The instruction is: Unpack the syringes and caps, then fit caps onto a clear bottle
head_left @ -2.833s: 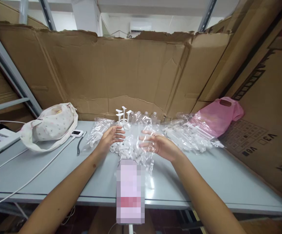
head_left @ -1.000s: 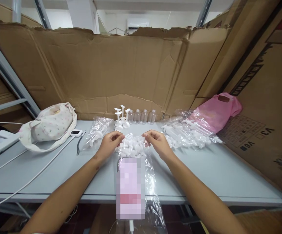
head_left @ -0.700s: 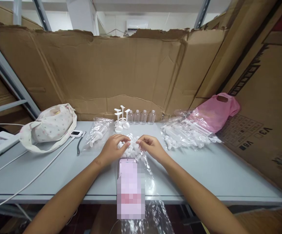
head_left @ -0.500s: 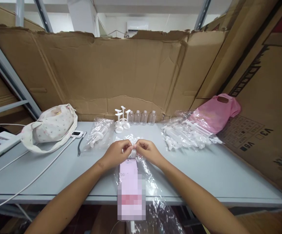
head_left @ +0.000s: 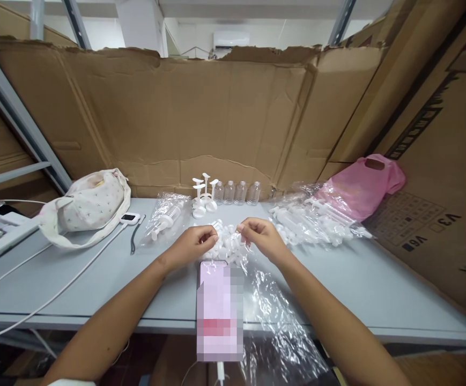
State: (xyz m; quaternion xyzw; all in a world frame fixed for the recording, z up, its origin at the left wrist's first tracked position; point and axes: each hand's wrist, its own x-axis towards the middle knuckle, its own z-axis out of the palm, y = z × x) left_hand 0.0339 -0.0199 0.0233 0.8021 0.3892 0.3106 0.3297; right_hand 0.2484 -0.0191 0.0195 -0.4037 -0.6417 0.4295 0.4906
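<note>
Small white plastic pieces [head_left: 225, 242] lie heaped in the middle of the table, in and around a clear plastic bag [head_left: 273, 300]. At the heap's left edge is my left hand [head_left: 196, 241], thumb and fingers pinched together; what they hold is too small to make out. On the right side, my right hand [head_left: 261, 236] pinches the clear film of the bag just above the pieces. The bag's loose end trails down over the table's front edge. A phone [head_left: 213, 289] with a pink screen, partly blurred out, lies below and between my hands.
Behind the heap stand several white pump-like stands [head_left: 205, 195] and several clear bottles [head_left: 241, 193]. Bagged white parts [head_left: 309, 220] and a pink bag [head_left: 363, 185] are at right. A bagged bottle [head_left: 166, 220], cloth bag [head_left: 90, 209] and cables [head_left: 75, 279] lie left. Cardboard [head_left: 184, 112] walls the back.
My hands, fingertips together before, have moved apart, the right one to the right. More of the white pieces shows between them, and the bag's loose end has spread rightward.
</note>
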